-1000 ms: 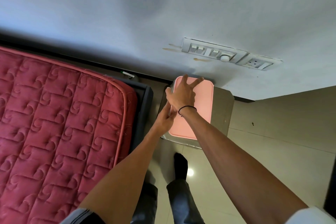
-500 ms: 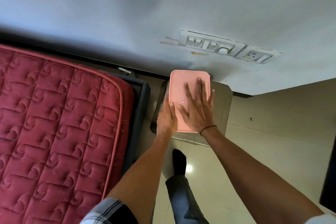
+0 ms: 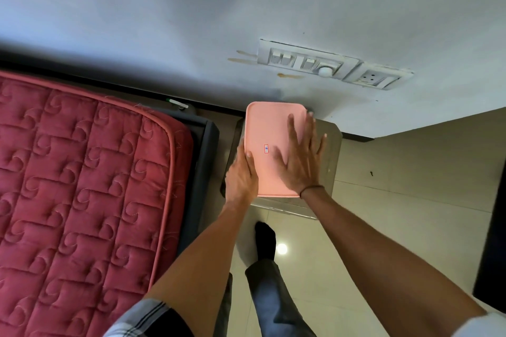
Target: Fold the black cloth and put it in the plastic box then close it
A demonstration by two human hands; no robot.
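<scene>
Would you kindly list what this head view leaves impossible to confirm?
- Black cloth: unseen; the opaque pink plastic lid covers the box.
- Lid seal: edges hidden under the left hand and right hand.
- Small red label: too small to read.
- Grey stool: mostly covered.

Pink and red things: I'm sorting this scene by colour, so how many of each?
Pink: 1, the box lid under the left hand and right hand.
Red: 1, the mattress.
Total: 2.

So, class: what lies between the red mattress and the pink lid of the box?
In the head view: the dark bed frame, a strip of floor, then the left hand gripping the pink lid.
</scene>
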